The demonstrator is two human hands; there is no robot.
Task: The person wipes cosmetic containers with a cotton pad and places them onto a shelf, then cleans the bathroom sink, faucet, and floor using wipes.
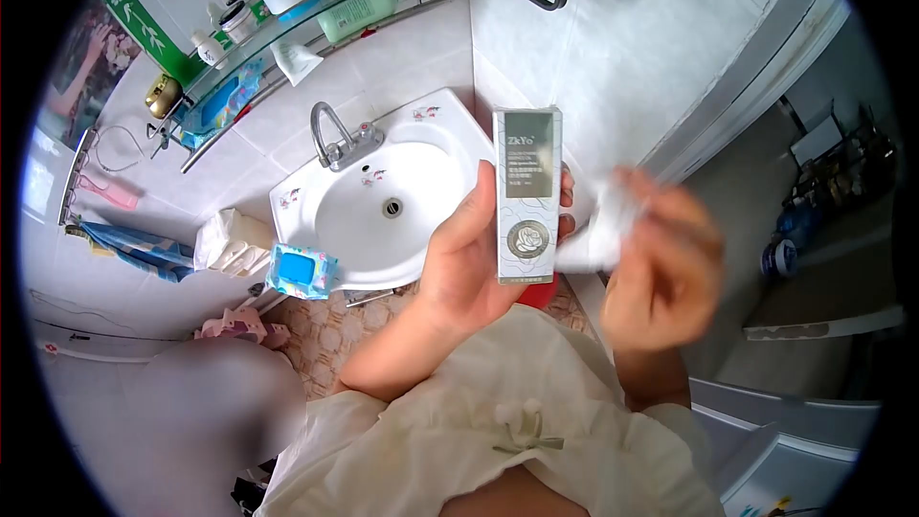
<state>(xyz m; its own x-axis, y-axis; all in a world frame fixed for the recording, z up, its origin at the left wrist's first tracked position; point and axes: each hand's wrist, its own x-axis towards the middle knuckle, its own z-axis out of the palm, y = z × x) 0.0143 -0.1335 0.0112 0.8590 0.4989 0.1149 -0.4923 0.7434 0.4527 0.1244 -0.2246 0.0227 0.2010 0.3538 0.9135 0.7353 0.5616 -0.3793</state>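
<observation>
A white and grey-green box (pixel 527 241) with a rose emblem stands upright in my left hand (pixel 461 258), whose fingers wrap round it from behind. To the right of the box, my right hand (pixel 665 263) is closed on a white tissue or cloth (pixel 609 222), which is blurred by motion. The white piece reaches close to the box's right side; whether it touches the box cannot be told.
Left of the box is a white sink (pixel 373 225) with a chrome faucet (pixel 335 139). A blue wipes pack (pixel 301 271) lies on its front left edge. A glass shelf (pixel 287 33) holding bottles and jars runs above. A doorway is on the right.
</observation>
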